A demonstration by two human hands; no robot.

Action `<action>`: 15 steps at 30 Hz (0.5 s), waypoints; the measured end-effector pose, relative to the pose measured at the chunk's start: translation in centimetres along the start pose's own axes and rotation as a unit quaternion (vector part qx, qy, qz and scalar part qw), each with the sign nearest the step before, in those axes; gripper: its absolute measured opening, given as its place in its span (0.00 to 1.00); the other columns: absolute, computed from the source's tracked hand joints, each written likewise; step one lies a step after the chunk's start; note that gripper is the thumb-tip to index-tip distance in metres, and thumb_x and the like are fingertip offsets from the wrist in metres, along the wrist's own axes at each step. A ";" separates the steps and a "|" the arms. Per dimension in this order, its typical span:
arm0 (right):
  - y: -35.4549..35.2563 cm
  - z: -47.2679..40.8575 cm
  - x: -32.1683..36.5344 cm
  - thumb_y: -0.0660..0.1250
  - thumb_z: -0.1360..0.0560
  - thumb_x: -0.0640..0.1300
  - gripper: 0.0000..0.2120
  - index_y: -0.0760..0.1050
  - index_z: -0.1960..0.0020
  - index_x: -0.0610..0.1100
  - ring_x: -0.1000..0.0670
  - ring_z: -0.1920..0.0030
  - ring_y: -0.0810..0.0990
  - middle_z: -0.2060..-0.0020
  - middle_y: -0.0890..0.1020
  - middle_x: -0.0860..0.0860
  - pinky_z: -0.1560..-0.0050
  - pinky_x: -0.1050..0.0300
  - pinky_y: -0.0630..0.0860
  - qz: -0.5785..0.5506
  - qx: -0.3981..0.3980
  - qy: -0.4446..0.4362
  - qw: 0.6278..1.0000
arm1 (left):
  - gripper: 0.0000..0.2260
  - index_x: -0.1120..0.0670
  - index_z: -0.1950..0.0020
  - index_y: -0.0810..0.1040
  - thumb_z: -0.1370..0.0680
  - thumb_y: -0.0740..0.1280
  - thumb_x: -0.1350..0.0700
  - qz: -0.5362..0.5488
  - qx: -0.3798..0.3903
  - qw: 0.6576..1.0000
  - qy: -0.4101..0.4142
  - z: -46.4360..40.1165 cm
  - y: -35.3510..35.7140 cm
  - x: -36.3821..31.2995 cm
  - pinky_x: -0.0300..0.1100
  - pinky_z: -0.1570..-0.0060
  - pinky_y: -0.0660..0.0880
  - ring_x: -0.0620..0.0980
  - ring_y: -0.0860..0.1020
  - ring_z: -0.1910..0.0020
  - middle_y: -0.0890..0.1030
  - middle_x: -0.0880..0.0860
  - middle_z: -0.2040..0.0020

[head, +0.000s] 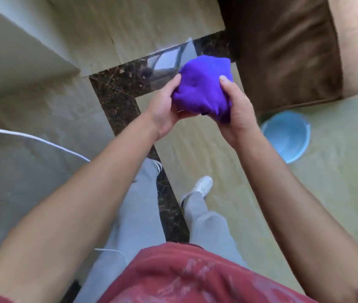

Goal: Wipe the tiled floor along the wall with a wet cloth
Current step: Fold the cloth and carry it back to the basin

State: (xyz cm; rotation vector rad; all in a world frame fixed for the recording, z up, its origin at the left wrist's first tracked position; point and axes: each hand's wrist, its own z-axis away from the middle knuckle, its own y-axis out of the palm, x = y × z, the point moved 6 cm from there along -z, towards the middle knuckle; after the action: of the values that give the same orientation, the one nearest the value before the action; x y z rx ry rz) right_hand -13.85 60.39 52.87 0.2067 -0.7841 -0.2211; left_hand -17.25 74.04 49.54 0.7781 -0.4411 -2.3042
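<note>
A: What takes up most of the view?
B: The tiled floor [206,145], beige and glossy, with a dark speckled band of tile [116,92] crossing it and turning toward the person's feet. The pale wall [14,51] runs along the upper left.

A: What else is down there?
B: A big brown sofa [283,51] fills the upper right, its corner reaching over the dark band. Just below it stands a light blue bucket [287,136] on the floor. A white cable [33,138] curves in from the left edge.

A: And the cloth?
B: The cloth [202,88] is bright purple, bunched into a rounded lump, held up in front of the person, well above the floor. The blur hides whether it is wet.

A: How are the hands set?
B: The left hand [165,112] clasps its left side, fingers under, thumb on top. The right hand [237,110] grips the right side, thumb pressed into the fabric
</note>
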 end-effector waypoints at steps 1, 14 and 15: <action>-1.8 0.6 0.2 0.66 0.22 0.39 0.11 0.75 0.41 0.37 0.38 0.45 0.77 0.46 0.79 0.37 0.39 0.36 0.73 -0.023 -0.017 -0.010 1.000 | 0.14 0.52 0.37 0.78 0.16 0.58 0.48 -0.021 -0.021 1.000 0.006 -0.5 0.7 1.1 0.50 0.56 0.82 0.51 0.84 0.53 0.83 0.55 0.40; -34.5 10.8 3.7 0.64 0.23 0.34 0.15 0.72 0.37 0.42 0.42 0.48 0.82 0.46 0.81 0.41 0.44 0.47 0.80 -0.277 -0.087 -0.029 0.956 | 0.20 0.55 0.39 0.83 0.21 0.68 0.42 -0.369 0.098 0.924 -0.029 0.9 25.8 24.4 0.47 0.46 0.82 0.50 0.85 0.47 0.86 0.53 0.42; -35.9 11.0 3.7 0.64 0.23 0.34 0.14 0.72 0.38 0.42 0.44 0.51 0.83 0.48 0.82 0.42 0.48 0.50 0.82 -0.290 -0.096 -0.028 0.952 | 0.18 0.56 0.40 0.83 0.21 0.69 0.44 -0.371 0.109 0.921 -0.034 0.7 26.7 25.3 0.47 0.47 0.83 0.50 0.86 0.49 0.87 0.54 0.43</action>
State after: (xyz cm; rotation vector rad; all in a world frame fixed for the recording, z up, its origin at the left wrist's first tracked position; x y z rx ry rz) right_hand -23.51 23.96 53.48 0.2433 -0.7374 -0.8608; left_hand -20.24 37.55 52.78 1.1205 -0.4984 -3.0270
